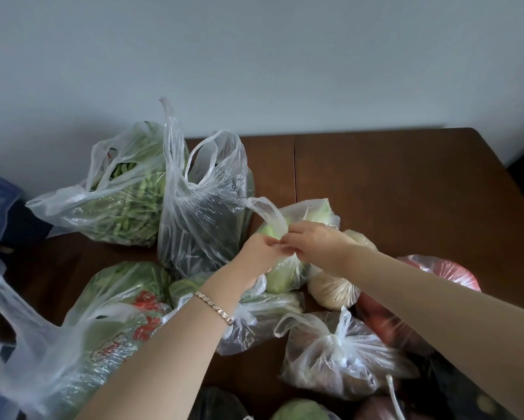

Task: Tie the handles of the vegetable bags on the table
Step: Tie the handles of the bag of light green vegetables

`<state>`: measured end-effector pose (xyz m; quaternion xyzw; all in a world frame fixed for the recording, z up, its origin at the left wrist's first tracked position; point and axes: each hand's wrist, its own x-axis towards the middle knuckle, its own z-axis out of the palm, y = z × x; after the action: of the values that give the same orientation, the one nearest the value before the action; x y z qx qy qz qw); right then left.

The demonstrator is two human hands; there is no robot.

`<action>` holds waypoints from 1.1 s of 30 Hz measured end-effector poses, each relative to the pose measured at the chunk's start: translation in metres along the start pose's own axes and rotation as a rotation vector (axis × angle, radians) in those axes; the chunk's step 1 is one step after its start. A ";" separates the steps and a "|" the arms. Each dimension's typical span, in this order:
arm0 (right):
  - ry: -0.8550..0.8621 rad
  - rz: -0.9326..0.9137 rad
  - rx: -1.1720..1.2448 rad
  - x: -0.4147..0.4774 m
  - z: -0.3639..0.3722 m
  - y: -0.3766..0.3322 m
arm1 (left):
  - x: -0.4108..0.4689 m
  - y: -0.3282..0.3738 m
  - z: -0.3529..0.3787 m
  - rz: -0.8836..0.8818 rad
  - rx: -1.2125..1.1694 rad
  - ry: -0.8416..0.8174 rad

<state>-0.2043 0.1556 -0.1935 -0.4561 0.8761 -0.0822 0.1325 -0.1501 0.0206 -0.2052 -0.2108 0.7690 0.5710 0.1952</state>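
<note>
Low in the frame, right of centre, a knotted bag (pixel 336 356) lies already tied on the worktop (pixel 391 183). At centre, the left hand (pixel 262 248) and right hand (pixel 312 244) meet over the pale-green vegetable bag (pixel 285 280), fingers curled and pinching its 2 handles (pixel 269 212), 1 looping free above. The film looks thin, soft and slippery, so gripping low near the handle roots seems wise. At upper left, the bean bag (pixel 118 204) gapes untied.

A brown wooden table (pixel 391 183) is carrying plastic bags.
A green-bean bag (pixel 124 207) and a tall clear bag (pixel 203 219) are standing back left; a pale-green vegetable bag (pixel 280 283), a knotted bag (pixel 324 365) and a red bag (pixel 448 271) are lying nearer.
</note>
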 end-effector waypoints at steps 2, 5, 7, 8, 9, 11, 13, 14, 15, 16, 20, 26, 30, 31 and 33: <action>-0.055 0.008 -0.053 0.001 0.001 0.000 | 0.000 -0.001 0.000 0.029 0.028 -0.011; -0.040 0.005 -0.014 -0.001 0.001 0.004 | -0.002 -0.001 0.002 0.095 0.057 -0.011; 0.006 0.035 0.011 -0.003 0.001 0.002 | -0.003 -0.004 0.005 0.158 0.086 0.034; 0.070 0.029 0.026 -0.005 0.001 0.001 | -0.004 -0.005 0.007 0.193 0.110 0.065; 0.139 0.006 0.055 -0.007 0.003 0.000 | -0.005 -0.006 0.009 0.219 0.124 0.092; 0.213 -0.016 0.168 -0.012 0.010 0.002 | -0.007 -0.008 0.013 0.226 0.120 0.141; 0.258 0.016 0.205 -0.015 0.017 0.001 | -0.009 -0.010 0.016 0.238 0.119 0.183; 0.260 0.062 0.241 -0.015 0.019 -0.001 | -0.011 -0.010 0.017 0.249 0.142 0.204; 0.282 0.113 0.307 -0.016 0.018 -0.002 | -0.012 -0.010 0.018 0.260 0.181 0.221; 0.293 0.179 0.371 -0.018 0.019 -0.001 | -0.012 -0.010 0.020 0.269 0.228 0.240; 0.297 0.286 0.598 -0.023 0.021 -0.002 | -0.014 -0.011 0.026 0.396 0.424 0.282; 0.084 0.435 1.006 -0.032 0.018 -0.008 | -0.010 -0.017 0.020 0.419 0.490 0.346; 0.081 0.523 1.189 -0.033 0.020 -0.011 | -0.006 -0.017 0.013 0.416 0.341 0.287; 0.111 0.575 1.270 -0.032 0.021 -0.010 | -0.006 -0.015 0.013 0.391 0.301 0.259; 0.109 0.611 1.354 -0.030 0.021 -0.006 | -0.007 -0.013 0.010 0.311 0.221 0.190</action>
<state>-0.1768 0.1764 -0.2071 -0.0060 0.7270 -0.5860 0.3578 -0.1370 0.0278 -0.2144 -0.1197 0.8651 0.4842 0.0531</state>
